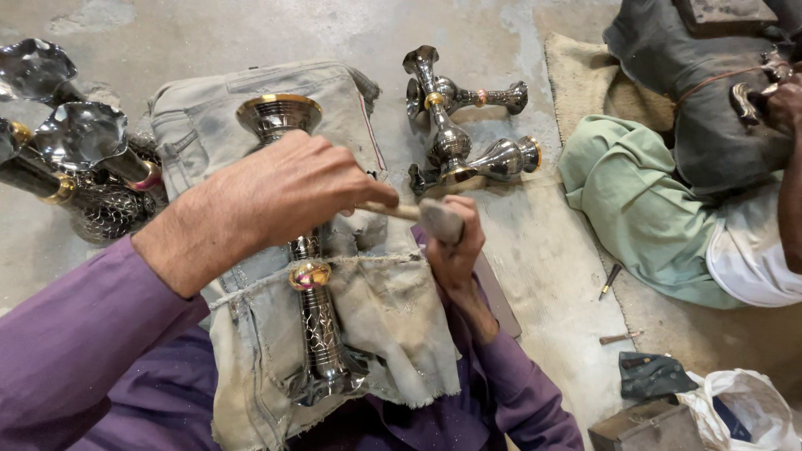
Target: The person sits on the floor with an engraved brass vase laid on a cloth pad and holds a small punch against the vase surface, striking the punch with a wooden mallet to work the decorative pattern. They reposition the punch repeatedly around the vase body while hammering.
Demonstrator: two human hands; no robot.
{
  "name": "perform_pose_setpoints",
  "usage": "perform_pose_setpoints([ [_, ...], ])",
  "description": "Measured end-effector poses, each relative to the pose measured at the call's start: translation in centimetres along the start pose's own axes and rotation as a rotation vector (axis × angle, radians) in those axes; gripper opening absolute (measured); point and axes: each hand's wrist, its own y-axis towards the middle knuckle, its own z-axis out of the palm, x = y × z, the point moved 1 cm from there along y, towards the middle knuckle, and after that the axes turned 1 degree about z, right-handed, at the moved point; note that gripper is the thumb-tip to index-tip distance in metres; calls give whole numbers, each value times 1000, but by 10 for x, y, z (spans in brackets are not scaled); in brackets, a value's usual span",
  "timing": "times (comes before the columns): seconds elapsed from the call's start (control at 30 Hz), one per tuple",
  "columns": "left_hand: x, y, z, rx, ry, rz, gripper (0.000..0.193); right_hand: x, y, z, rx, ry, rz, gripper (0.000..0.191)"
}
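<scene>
Surroundings: three finished metal vases [468, 125] are lying together on the bare concrete floor [209, 33] beyond the work. A cluster of flared, dark-polished vessels [75, 159] is crowding the left edge. At right, another person in a green garment [643, 200] is sitting on a mat, one hand [781, 104] gripping a metal piece. A small chisel [610, 281] and a nail-like tool [620, 338] are lying loose on the floor, near a metal box [647, 428] and a white bag [743, 409].

Work piece: a tall engraved vase [313, 334] is resting lengthwise on worn denim padding [384, 317] across the lap, rim pointing away. The left hand [276, 196] is covering its middle, so the contact there is hidden.

Grip: the left hand is pinching a thin punch [393, 210], fingers closed narrowly around it. The right hand [455, 250] is wrapping tightly around a small hammer [440, 221], whose head is sitting just beside the punch's end.

Materials: the vase is showing chromed steel, a brass-coloured rim and collar, a pink ring, and fine scaled engraving on the lower stem. The padding is frayed and stained.
</scene>
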Motion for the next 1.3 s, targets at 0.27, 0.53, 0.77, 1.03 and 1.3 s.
perform_pose_setpoints([
  [0.27,4,-8,2,-123,-90,-52,53,-17,-2,-8,-68,139,205,24],
  [0.53,4,-27,-1,-406,-291,-48,43,3,22,-30,18,285,440,25],
  [0.77,6,-31,20,-411,-307,-186,37,13,42,-57,269,-155,302,46],
  [1.03,-12,-56,49,-958,-519,-335,41,37,75,-69,515,-259,-29,69],
  [1.3,-20,-57,57,-1066,-590,-337,43,69,141,-78,306,-227,-124,70],
])
